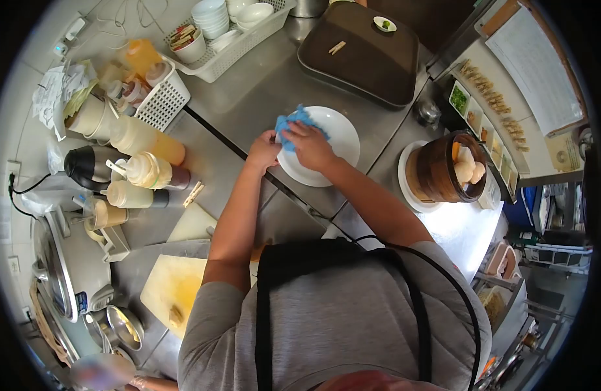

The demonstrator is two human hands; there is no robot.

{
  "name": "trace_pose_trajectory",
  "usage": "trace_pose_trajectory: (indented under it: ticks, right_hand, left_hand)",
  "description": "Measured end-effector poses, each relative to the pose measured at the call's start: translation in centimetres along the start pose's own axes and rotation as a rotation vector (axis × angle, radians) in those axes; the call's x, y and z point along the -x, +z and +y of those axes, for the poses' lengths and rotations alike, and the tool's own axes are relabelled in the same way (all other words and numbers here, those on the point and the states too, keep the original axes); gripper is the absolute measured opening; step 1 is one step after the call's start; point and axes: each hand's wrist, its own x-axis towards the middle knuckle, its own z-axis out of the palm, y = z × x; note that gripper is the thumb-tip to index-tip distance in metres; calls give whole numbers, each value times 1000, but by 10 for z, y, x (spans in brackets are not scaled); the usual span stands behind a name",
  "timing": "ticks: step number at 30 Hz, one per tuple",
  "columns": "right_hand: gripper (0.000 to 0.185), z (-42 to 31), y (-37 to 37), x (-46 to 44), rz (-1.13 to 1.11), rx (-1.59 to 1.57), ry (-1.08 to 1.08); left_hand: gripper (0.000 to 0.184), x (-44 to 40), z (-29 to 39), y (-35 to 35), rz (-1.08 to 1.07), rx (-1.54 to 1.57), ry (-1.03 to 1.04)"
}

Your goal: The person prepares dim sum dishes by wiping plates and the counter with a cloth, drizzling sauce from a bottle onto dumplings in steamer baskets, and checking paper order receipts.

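A round white plate (343,140) lies on or just above the steel counter in front of me. My left hand (264,152) is closed on its left rim, with the thumb and fingers pinching the edge. Over the plate's upper left part, my right hand (309,147) presses a crumpled blue cloth (300,117) against the surface. The fingers of that hand are bent over the cloth, which sticks out beyond them at the top. Part of the plate's left side is hidden under both hands.
A dark tray (359,55) with a clothespin and a small dish stands ahead. To the right, a bamboo steamer (437,171) holding food sits on a white plate. Sauce bottles (144,140) and a white basket (167,98) line the left; a yellowed cutting board (170,287) lies lower left.
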Motion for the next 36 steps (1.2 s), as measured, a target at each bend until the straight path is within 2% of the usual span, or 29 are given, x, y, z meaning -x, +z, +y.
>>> trace_pose_trajectory:
  ticks: [5,8,10,12,15,17,19,20,22,25,26,29,31,33,36]
  right_hand:
    - [34,-5,-11,44,-127,-252,-212]
    - [30,-7,-49,84,-322,-343,-163]
    - [27,6,-89,99,-403,-233,-74]
    - [26,18,-114,99,-580,135,283]
    - [25,20,-122,82,-25,207,387]
    - [29,24,-87,58,136,183,191]
    - [29,18,-57,37,49,210,-11]
    - [28,21,-52,34,46,211,14]
    - [26,29,-44,32,42,211,66]
    - [25,42,-60,60,60,286,197]
    - [27,29,-71,69,-39,336,362]
    - [30,-3,-47,88,-122,326,569]
    - [34,-14,-17,79,10,257,386]
    - [35,-29,-17,66,-134,14,143]
    - [31,-34,-42,79,-332,-122,163]
  left_hand:
    - [34,0,-2,1,33,-31,0]
    - [33,4,2,4,76,-74,-1]
    - [31,17,6,6,23,-169,-44]
    - [29,44,22,9,-103,-322,-131]
    - [30,32,28,4,-162,-638,-151]
    - [34,4,21,13,-52,-836,113]
    - [37,-12,19,33,50,-914,350]
    - [35,-3,25,37,52,-914,418]
    - [35,-13,17,36,152,-870,396]
    - [34,-9,14,40,254,-835,322]
    - [34,-8,18,43,282,-826,303]
    - [35,-9,18,48,331,-825,287]
    - [34,-11,13,48,355,-858,283]
    - [34,-18,12,46,378,-893,300]
    - [35,-16,13,48,386,-916,327]
